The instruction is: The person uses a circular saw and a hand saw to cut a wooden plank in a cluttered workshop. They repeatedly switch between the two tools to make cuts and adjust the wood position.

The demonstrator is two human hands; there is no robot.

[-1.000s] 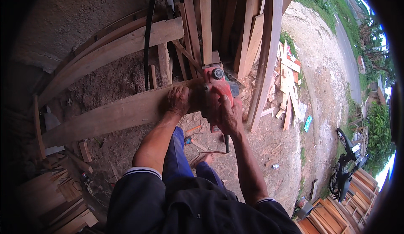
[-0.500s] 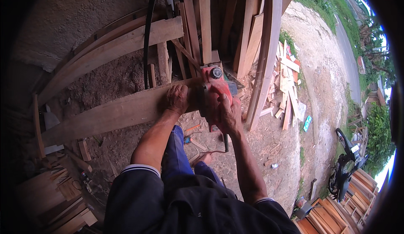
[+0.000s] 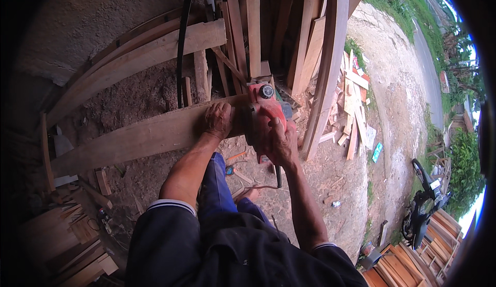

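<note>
A red electric planer (image 3: 263,132) with a dark round knob sits at the right end of a long wooden plank (image 3: 139,137). My right hand (image 3: 283,145) is wrapped round the planer's handle, and a dark cord hangs below it. Just left of the tool, my left hand (image 3: 218,121) grips the plank with curled fingers; the fingertips are hidden. The plank runs from the planer to the far left, standing on its narrow edge. The planer's underside is out of sight.
Another thick board (image 3: 150,62) lies behind the plank. Upright timbers (image 3: 328,70) lean at the back. Wood offcuts (image 3: 354,101) are heaped on the ground at right, and stacked wood pieces (image 3: 77,235) lie at lower left. A motorcycle (image 3: 426,202) stands far right.
</note>
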